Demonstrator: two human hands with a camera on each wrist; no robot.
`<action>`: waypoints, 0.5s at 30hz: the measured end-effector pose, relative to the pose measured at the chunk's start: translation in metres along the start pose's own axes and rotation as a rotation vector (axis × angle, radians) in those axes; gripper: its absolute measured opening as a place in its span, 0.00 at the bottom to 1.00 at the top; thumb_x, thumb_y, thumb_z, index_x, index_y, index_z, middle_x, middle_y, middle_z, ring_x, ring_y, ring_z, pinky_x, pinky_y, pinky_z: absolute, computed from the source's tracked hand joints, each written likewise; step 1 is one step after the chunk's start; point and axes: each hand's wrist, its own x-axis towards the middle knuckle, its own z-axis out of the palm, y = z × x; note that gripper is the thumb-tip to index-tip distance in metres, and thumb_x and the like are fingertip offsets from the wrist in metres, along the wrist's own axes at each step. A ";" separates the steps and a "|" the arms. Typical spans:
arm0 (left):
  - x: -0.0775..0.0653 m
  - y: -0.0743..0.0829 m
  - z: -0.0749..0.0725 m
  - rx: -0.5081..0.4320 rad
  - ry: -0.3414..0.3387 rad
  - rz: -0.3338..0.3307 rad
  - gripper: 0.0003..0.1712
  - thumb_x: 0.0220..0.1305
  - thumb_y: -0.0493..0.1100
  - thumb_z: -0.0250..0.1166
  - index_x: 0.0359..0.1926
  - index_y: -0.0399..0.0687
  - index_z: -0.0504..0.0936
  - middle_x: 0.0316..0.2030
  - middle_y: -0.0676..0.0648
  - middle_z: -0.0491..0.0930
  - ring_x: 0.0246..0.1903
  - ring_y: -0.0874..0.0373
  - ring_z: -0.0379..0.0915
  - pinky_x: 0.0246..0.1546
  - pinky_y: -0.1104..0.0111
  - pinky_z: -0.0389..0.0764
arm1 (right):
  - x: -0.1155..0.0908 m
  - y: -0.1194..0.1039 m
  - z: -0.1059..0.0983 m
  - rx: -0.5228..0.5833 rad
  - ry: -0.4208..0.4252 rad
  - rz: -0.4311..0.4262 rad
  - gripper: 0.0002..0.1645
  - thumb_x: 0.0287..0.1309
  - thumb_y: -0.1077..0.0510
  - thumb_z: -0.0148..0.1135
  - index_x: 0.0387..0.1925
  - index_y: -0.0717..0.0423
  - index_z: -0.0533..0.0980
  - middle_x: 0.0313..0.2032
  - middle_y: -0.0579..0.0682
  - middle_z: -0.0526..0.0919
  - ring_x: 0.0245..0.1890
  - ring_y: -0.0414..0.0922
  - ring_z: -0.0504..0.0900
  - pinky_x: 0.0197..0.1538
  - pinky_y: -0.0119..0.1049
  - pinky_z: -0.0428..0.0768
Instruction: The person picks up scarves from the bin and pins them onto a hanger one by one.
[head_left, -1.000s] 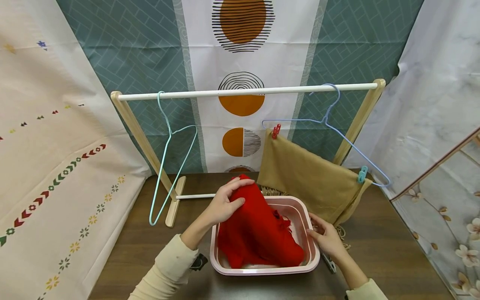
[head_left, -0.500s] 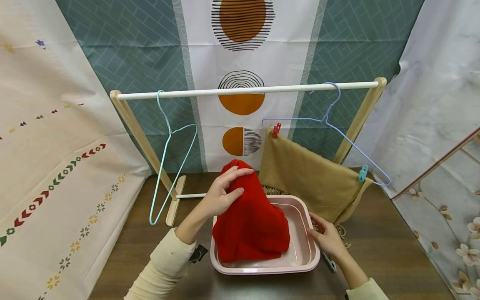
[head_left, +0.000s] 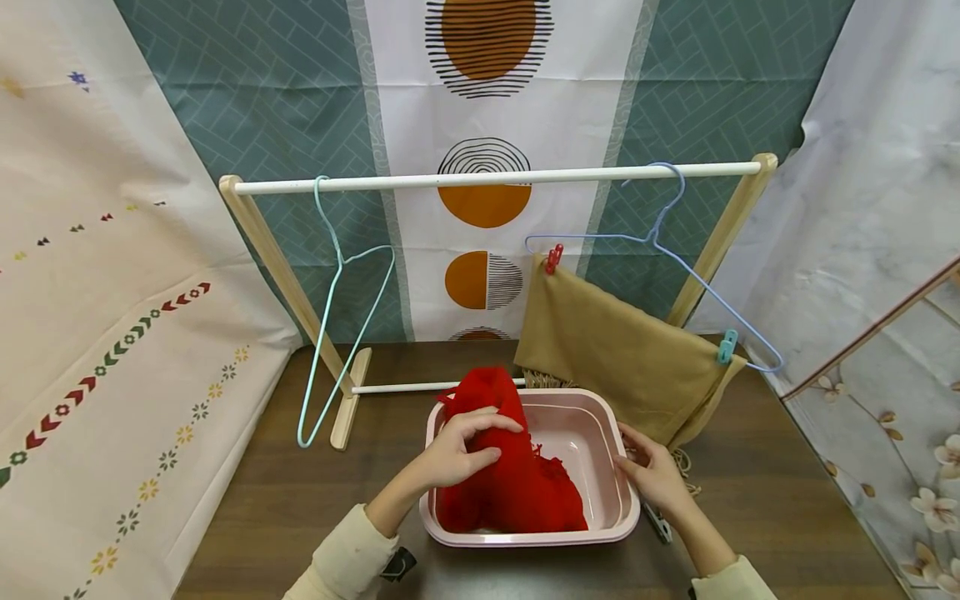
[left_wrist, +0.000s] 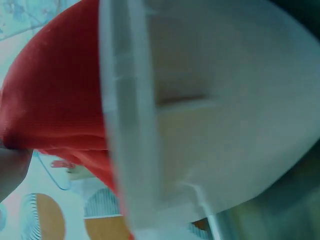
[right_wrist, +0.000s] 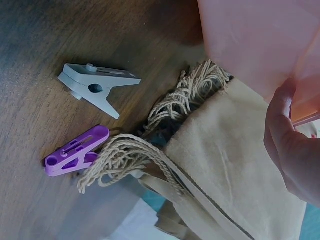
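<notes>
In the head view my left hand (head_left: 461,450) grips a bunched red fringed scarf (head_left: 487,392), its upper part standing above the pink plastic basin (head_left: 528,539) and the rest lying inside. The left wrist view shows the red scarf (left_wrist: 60,90) bulging past the basin's pale rim (left_wrist: 130,115). My right hand (head_left: 656,479) holds the basin's right rim; in the right wrist view the fingers of this hand (right_wrist: 292,145) lie against the pink wall (right_wrist: 260,45). A tan fringed scarf (head_left: 607,350) hangs close behind the right hand.
A white-barred rack (head_left: 480,178) carries a mint hanger (head_left: 330,292) and a blue hanger (head_left: 652,237). Red (head_left: 554,259) and teal (head_left: 727,347) clothespins hold the tan scarf. Grey (right_wrist: 97,87) and purple (right_wrist: 77,150) clothespins lie on the table beside the tan fringe.
My left hand raised the red scarf up and left, then brought it down and slightly right, lower than at first. The right hand stays at the basin's rim.
</notes>
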 end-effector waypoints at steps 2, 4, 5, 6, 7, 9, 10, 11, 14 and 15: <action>-0.005 -0.006 0.002 -0.045 -0.018 -0.040 0.16 0.53 0.22 0.56 0.45 0.31 0.75 0.43 0.36 0.75 0.41 0.47 0.71 0.42 0.64 0.75 | 0.000 0.000 0.000 0.004 0.001 -0.002 0.28 0.49 0.76 0.56 0.55 0.74 0.65 0.44 0.71 0.75 0.36 0.48 0.79 0.35 0.28 0.76; -0.008 -0.011 0.002 -0.096 -0.028 -0.091 0.15 0.55 0.24 0.56 0.46 0.31 0.73 0.43 0.35 0.75 0.41 0.47 0.72 0.42 0.65 0.76 | 0.000 0.000 0.000 0.007 0.001 -0.001 0.28 0.49 0.76 0.56 0.56 0.74 0.65 0.44 0.71 0.75 0.36 0.48 0.79 0.35 0.28 0.76; -0.009 -0.013 0.002 -0.106 -0.026 -0.115 0.16 0.56 0.25 0.56 0.47 0.31 0.72 0.43 0.35 0.75 0.40 0.48 0.73 0.42 0.65 0.76 | 0.000 0.000 0.000 0.008 0.003 0.001 0.28 0.49 0.76 0.56 0.56 0.74 0.65 0.44 0.71 0.75 0.37 0.48 0.79 0.35 0.28 0.76; -0.010 -0.016 0.001 -0.115 -0.020 -0.138 0.17 0.56 0.26 0.57 0.49 0.32 0.70 0.43 0.35 0.75 0.40 0.49 0.73 0.42 0.66 0.76 | 0.000 0.000 0.001 0.008 0.003 0.003 0.28 0.49 0.76 0.56 0.56 0.74 0.65 0.45 0.71 0.75 0.37 0.48 0.79 0.35 0.28 0.76; -0.010 -0.018 0.001 -0.127 -0.012 -0.155 0.19 0.57 0.27 0.57 0.51 0.32 0.69 0.42 0.35 0.75 0.40 0.50 0.74 0.41 0.66 0.76 | 0.000 0.000 0.001 0.008 0.004 0.004 0.28 0.49 0.76 0.56 0.56 0.74 0.65 0.45 0.71 0.75 0.37 0.48 0.79 0.35 0.28 0.76; -0.009 -0.026 -0.001 -0.127 0.013 -0.191 0.23 0.59 0.30 0.57 0.56 0.33 0.66 0.39 0.36 0.76 0.37 0.53 0.75 0.41 0.67 0.76 | 0.000 0.000 0.001 0.006 0.005 0.008 0.28 0.50 0.76 0.56 0.56 0.74 0.65 0.45 0.71 0.75 0.37 0.47 0.79 0.35 0.28 0.76; -0.008 -0.031 -0.002 -0.116 0.026 -0.210 0.25 0.59 0.31 0.57 0.58 0.35 0.64 0.38 0.38 0.77 0.36 0.55 0.75 0.40 0.67 0.77 | 0.000 0.000 0.001 0.006 0.005 0.009 0.28 0.50 0.76 0.56 0.56 0.74 0.65 0.45 0.71 0.75 0.37 0.47 0.79 0.35 0.28 0.76; -0.007 -0.036 -0.003 -0.097 0.040 -0.231 0.27 0.60 0.33 0.58 0.60 0.37 0.63 0.36 0.39 0.77 0.34 0.57 0.75 0.39 0.68 0.77 | 0.000 0.000 0.001 0.005 0.005 0.008 0.28 0.50 0.76 0.56 0.56 0.74 0.65 0.45 0.71 0.75 0.36 0.47 0.79 0.35 0.28 0.76; 0.003 -0.050 -0.006 -0.053 0.075 -0.319 0.31 0.62 0.39 0.58 0.65 0.43 0.59 0.32 0.42 0.79 0.27 0.57 0.77 0.30 0.67 0.79 | 0.000 0.000 0.000 0.002 0.004 0.007 0.28 0.50 0.75 0.56 0.56 0.74 0.65 0.45 0.71 0.75 0.36 0.45 0.79 0.35 0.28 0.76; 0.007 -0.054 -0.007 -0.030 0.087 -0.357 0.32 0.62 0.42 0.59 0.65 0.46 0.58 0.32 0.42 0.80 0.25 0.56 0.77 0.27 0.66 0.79 | 0.000 0.000 0.000 0.001 0.003 0.006 0.28 0.50 0.75 0.56 0.56 0.74 0.65 0.45 0.71 0.75 0.36 0.44 0.79 0.35 0.28 0.76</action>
